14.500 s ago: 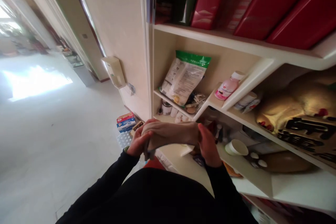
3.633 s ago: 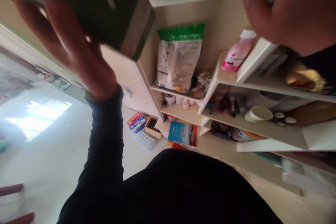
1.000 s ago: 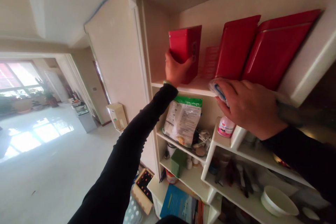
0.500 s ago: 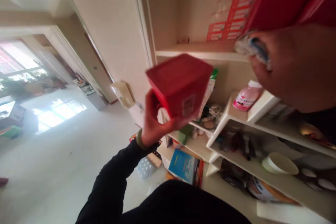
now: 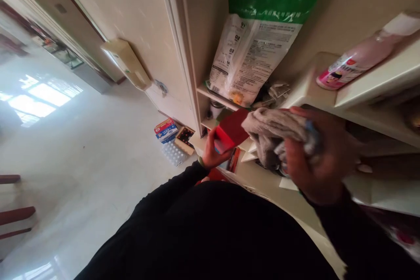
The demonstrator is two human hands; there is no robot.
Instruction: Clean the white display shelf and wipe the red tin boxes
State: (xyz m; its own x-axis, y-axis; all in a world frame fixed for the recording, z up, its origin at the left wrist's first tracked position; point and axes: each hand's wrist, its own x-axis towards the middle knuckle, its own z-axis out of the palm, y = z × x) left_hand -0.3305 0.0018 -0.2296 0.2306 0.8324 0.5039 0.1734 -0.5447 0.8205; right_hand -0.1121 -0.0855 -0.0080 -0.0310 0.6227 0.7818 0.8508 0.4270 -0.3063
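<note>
Red box sat low beside the cream shelving, clasped in the person's left hand; fingers curled round its lower end, thumb on the near face. Right hand was closed in a loose fist round a bunched grey cloth, which spilled out toward the box and seemed just to meet it. Above them a green-topped bag stood on a shelf; a pink bottle lay on the ledge to the right.

The person wears a black long-sleeved top; both sleeves reach the wrists. A green band encircles the left wrist.
</note>
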